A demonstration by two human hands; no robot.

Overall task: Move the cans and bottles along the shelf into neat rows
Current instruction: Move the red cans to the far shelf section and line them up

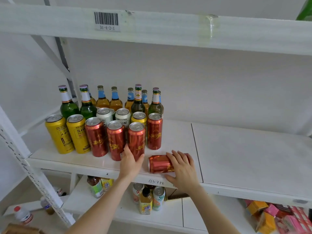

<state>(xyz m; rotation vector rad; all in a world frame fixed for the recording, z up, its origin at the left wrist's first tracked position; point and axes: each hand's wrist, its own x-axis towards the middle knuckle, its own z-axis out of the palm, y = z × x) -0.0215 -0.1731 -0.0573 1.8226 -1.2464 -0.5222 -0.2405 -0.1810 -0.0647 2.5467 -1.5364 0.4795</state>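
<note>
**Cans half-sorted, one red can on its side**

Stock sits bunched at L end of shelf (236, 157). Far L: two yellow cans (56, 134) upright near front edge, green bottles (68, 105) behind them. Next R: two red cans (96, 137) upright, w/ white cans (104, 115) and amber bottles (102, 99) further back. Left hand (130, 163) grips third red can (137, 137) low down, thumb on its L side, fingers curled round R side. Can is upright, just beside its red neighbour. Fourth red can (155, 131) stands a bit further back, to R. Tipped red can (159, 163) lies on its side near front edge, top end facing L, apart from standing group. Right hand (183, 169) holds it: fingers draped over top, thumb at front, low on can. Lower shelf (168, 215) has assorted drinks below the hands, coloured boxes (263, 213) far R.
</note>
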